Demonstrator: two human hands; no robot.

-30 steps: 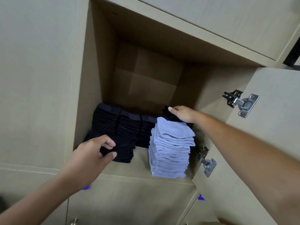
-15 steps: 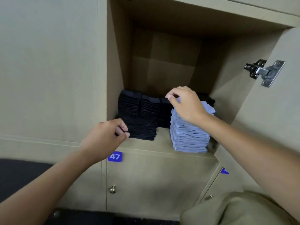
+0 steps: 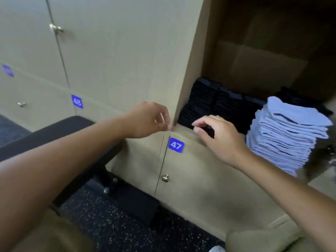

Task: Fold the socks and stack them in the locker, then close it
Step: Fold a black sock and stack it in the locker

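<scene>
Locker: open beige wooden locker (image 3: 189, 73), socks stacked on its shelf.
Blue stack: folded light-blue socks (image 3: 289, 137), front right edge.
Black stacks: folded black socks (image 3: 214, 104), left, reaching back.
Left hand (image 3: 147, 120): fingers loosely curled, empty, at front left corner.
Right hand (image 3: 218, 137): fingers curled, touching front black stack; grip unclear.

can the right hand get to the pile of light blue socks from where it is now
Probably yes. The right hand hovers at the open locker's front edge, just left of the light blue sock stack. Nothing stands between them, and the stack sits at the front of the shelf.
</scene>
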